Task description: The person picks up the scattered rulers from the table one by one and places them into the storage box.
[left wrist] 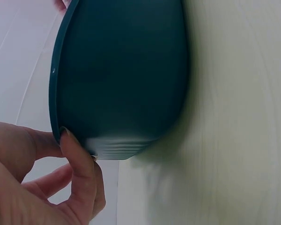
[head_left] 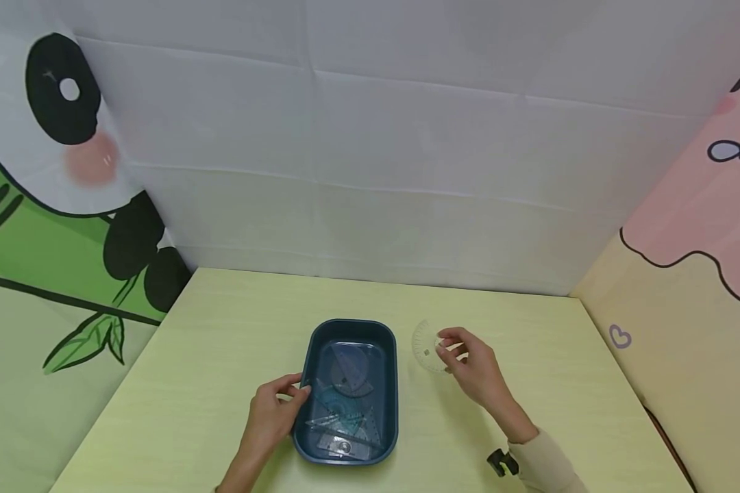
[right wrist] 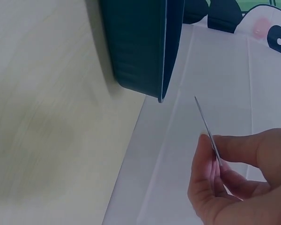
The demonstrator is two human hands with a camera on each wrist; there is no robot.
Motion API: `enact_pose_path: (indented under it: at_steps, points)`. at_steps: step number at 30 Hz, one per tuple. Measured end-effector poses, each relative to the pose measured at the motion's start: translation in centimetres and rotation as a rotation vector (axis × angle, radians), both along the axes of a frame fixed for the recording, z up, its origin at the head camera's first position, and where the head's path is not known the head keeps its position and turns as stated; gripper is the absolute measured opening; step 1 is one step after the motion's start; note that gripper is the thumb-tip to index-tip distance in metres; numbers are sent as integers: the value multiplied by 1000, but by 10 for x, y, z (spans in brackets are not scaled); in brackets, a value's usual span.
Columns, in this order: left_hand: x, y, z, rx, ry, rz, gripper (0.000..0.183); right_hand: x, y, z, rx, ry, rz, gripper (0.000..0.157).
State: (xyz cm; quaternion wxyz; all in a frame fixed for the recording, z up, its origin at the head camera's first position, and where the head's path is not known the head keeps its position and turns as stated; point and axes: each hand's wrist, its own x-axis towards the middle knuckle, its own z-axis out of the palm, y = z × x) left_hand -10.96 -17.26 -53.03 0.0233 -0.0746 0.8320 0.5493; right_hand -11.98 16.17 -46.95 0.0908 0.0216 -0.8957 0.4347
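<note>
My left hand [head_left: 273,413] pinches the left rim of a dark blue plastic tray [head_left: 397,383]; the left wrist view shows thumb and fingers on either side of that rim. Inside the tray lie several clear drawing tools: a protractor [head_left: 349,373] toward the far end, a bluish set square [head_left: 336,404] in the middle and other transparent pieces overlapping near the front. To the right of the tray, my right hand [head_left: 471,363] pinches a clear half-round protractor [head_left: 423,349] by its straight side. Seen edge-on in the right wrist view, this protractor [right wrist: 206,124] is raised above the table.
The tray stands on a pale yellow table [head_left: 240,322]. A white cloth wall [head_left: 370,171] rises behind it, with cartoon-printed panels at left and right. A small black clip-like piece [head_left: 502,463] sits at the right sleeve.
</note>
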Motion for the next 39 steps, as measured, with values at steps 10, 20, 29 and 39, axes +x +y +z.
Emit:
enact_pose_path:
  at_steps: [10, 20, 29, 39]
  points:
    - [0, 1, -1, -5, 2, 4, 34, -5, -19, 0, -33, -5, 54, 22]
    - [2, 1, 3, 5, 11, 5, 32, -6, -32, -1, -55, -16, 95, 20]
    - [3, 1, 5, 9, -4, 7, 33, -8, -45, -4, -45, -11, 156, 21]
    - [1, 0, 3, -17, -10, -2, 36, -7, -58, -8, -13, -1, 219, 21]
